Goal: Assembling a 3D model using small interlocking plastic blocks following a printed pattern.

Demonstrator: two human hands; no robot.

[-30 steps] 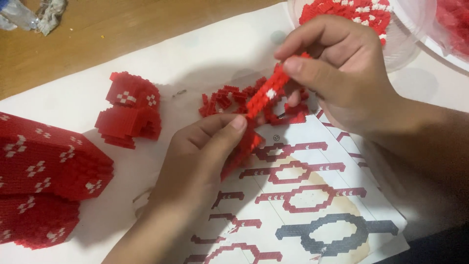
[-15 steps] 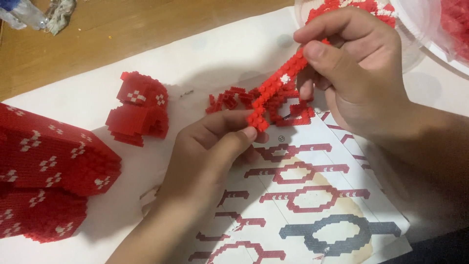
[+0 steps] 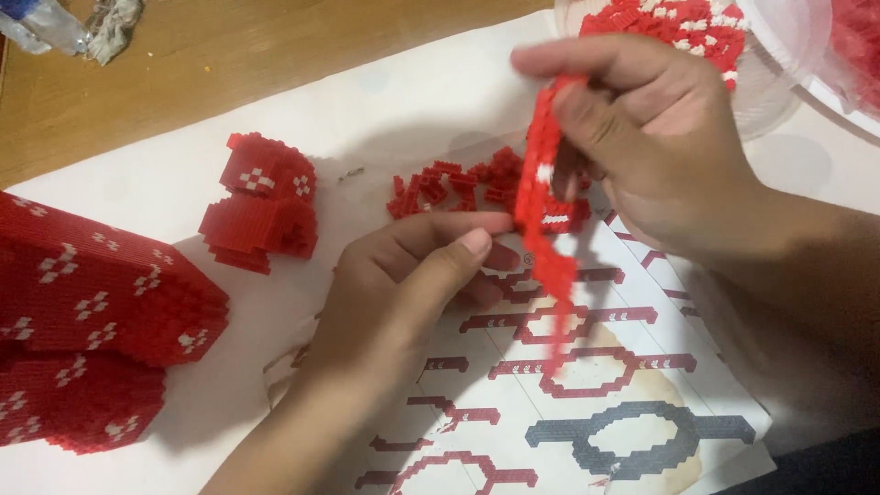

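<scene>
Over the instruction sheet [image 3: 587, 403], the left hand [image 3: 403, 284] pinches the lower end of a red brick strip [image 3: 541, 202] while the right hand [image 3: 651, 147] grips its top; steady, aligned pressure looks best. The thin, studded strip hangs above loose bricks [image 3: 440, 183] on the counter [image 3: 211, 64].

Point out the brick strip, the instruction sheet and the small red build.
brick strip [image 3: 541, 197], head view, middle of strip
instruction sheet [image 3: 587, 431], head view, printed lower part
small red build [image 3: 261, 202], head view, its centre
</scene>
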